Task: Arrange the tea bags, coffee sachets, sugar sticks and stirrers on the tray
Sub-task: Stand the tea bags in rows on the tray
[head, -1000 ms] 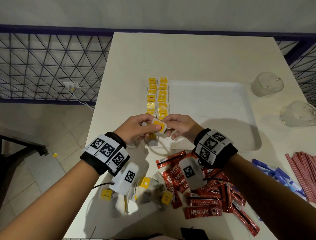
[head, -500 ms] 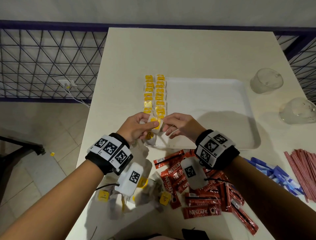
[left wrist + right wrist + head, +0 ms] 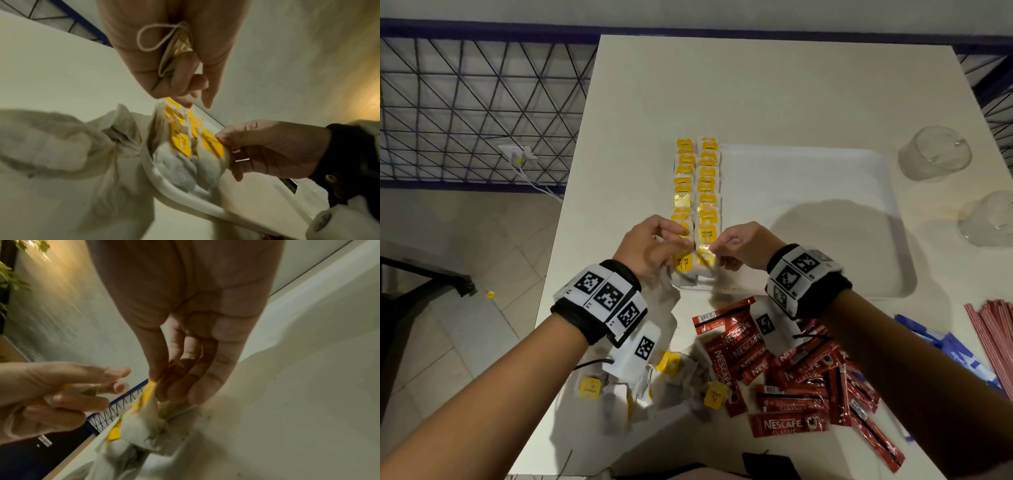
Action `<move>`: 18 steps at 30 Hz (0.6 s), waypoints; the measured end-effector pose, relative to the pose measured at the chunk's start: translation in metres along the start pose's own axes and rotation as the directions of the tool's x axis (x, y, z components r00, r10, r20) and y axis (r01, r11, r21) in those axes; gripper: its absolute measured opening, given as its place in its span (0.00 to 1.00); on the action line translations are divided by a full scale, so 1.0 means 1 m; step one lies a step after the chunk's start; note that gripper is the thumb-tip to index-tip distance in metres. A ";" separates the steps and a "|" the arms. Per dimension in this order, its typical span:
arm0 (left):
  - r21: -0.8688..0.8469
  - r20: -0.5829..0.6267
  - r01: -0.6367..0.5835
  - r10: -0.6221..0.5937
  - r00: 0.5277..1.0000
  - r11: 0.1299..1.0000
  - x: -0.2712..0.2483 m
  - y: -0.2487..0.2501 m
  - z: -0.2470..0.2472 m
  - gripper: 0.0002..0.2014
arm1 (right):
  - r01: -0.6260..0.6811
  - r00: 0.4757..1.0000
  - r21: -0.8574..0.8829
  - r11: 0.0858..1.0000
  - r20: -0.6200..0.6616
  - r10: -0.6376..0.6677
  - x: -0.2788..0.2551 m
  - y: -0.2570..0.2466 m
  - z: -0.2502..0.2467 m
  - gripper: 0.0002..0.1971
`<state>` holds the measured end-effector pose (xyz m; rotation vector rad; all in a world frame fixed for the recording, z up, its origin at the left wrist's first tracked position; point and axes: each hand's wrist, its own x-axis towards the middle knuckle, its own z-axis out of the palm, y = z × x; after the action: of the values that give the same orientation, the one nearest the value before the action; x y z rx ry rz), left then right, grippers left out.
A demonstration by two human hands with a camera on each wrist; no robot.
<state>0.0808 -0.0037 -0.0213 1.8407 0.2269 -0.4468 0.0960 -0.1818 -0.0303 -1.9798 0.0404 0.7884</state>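
Head overhead; wrists close, shared tray (image 3: 893,219)

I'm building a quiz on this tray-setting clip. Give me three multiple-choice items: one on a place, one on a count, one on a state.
1. Where do the tea bags lie on the tray?
A. along its left edge
B. along its right edge
C. across its middle

2. How many glasses stand to the right of the tray?
A. none
B. two
C. four

3. What is the right hand doing?
A. lying flat on the table
B. pinching a yellow tea bag tag
C. gripping a coffee sachet

Answers:
1 A: in the head view two rows of yellow tags run along the tray's left side.
2 B: two clear glasses stand beside the right rim.
3 B: the right wrist view shows thumb and fingers closed on the yellow tag at the near end of the rows.
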 end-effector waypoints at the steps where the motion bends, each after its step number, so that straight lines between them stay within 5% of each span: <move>1: 0.036 -0.012 -0.010 0.010 1.000 0.999 0.001 0.000 -0.002 0.09 | -0.004 1.000 -0.039 0.999 0.002 0.005 0.003 0.001 -0.001 0.12; 11: 0.327 0.038 -0.109 0.102 0.994 0.939 0.009 0.006 0.007 0.13 | 0.047 0.996 -0.228 0.973 -0.068 -0.064 0.020 -0.001 -0.010 0.06; 15: 0.777 0.183 -0.204 0.096 0.978 0.596 0.012 0.014 0.019 0.13 | 0.042 0.992 -0.210 0.977 -0.108 -0.066 0.021 -0.001 -0.009 0.05; 18: 0.894 0.246 -0.259 0.082 0.966 0.365 0.014 0.021 0.028 0.18 | 0.022 0.991 -0.180 0.983 -0.124 -0.045 0.023 0.001 -0.008 0.06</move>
<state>0.0965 -0.0380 -0.0162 2.9002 -0.4633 -0.6435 0.1180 -0.1815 -0.0410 -2.1929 0.0119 0.6622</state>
